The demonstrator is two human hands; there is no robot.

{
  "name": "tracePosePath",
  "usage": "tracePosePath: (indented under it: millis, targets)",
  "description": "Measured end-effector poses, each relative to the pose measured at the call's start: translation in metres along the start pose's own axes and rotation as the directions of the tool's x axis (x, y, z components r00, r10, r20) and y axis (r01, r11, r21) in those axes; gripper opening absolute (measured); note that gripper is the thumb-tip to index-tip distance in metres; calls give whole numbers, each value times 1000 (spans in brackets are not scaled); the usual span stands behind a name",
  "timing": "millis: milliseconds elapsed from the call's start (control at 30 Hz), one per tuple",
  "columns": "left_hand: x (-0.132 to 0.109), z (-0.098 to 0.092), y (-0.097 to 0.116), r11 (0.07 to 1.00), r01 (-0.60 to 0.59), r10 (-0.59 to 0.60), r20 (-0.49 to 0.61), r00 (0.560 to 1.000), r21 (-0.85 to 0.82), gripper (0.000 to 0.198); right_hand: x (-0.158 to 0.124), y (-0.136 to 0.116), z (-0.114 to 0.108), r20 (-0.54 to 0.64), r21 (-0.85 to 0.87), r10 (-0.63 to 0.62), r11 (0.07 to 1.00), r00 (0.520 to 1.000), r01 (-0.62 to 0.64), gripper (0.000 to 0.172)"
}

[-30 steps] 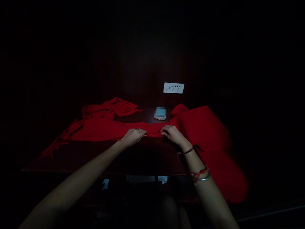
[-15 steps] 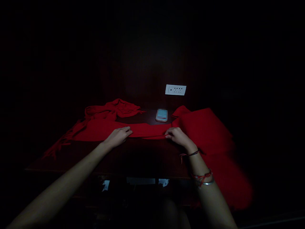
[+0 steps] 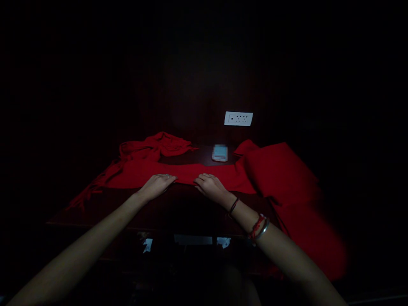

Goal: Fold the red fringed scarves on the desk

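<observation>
The left grip [image 3: 158, 184] lies at the near edge of a flat strip of red cloth [image 3: 185, 174], its fingers drawn together and narrow, the tips pointing toward the other hand. The right grip [image 3: 210, 185] is just to its right on the same edge, fingers bent over the cloth. I cannot tell whether either one pinches the fabric or only presses it down. A short stretch of the strip shows between the two, lying on the dark bench [image 3: 178, 208].

To the left of the left grip the strip widens and ends in a loose fringe [image 3: 84, 193] that trails toward the near side. Beyond that grip, farther from the person, lies a bunched red piece [image 3: 162, 144], with tassels at its right end. To the right of the right grip, a large folded red piece [image 3: 280, 170] spreads over the bench and reaches down toward the person, its lower part fading into shadow.

Straight beyond the right grip, past the strip, sits a small flat object [image 3: 219, 153] with a pixelated top. Farther beyond and higher, a white socket panel [image 3: 238, 118] shows against the dark backdrop. Behind the right grip, along the forearm, are a dark cord [image 3: 233, 205], a red braided band [image 3: 256, 226] and a silvery bangle [image 3: 264, 228].
</observation>
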State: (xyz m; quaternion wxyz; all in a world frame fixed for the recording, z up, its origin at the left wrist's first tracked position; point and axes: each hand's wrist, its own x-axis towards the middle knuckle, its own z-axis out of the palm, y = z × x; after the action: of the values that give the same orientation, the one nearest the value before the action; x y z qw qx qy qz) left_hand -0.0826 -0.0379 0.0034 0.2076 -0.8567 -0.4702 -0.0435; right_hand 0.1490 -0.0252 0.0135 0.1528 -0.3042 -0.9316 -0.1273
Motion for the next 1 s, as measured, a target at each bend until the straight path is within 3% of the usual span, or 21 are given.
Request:
tracePosePath:
  millis: [133,333,600,833,1000]
  targets:
    - [-2,0,-1,999,-20,18,-71,997,-25,23,6,1,2,-32,74,1,997,1000,1,16]
    - [-2,5,-2,994,-41,25,-152,988,-104,27,4,5,3,-27,252,109,963,994,-99,13]
    - [-1,8,-2,992,-74,54,-175,983,-107,34,8,12,10,-39,331,156,934,987,-134,17]
    - [-2,5,-2,986,-32,11,-128,992,-164,34,10,9,5,18,220,102,970,995,-104,21]
    - [0,1,3,966,-83,41,-171,984,-244,30,8,9,7,33,177,132,975,991,-136,23]
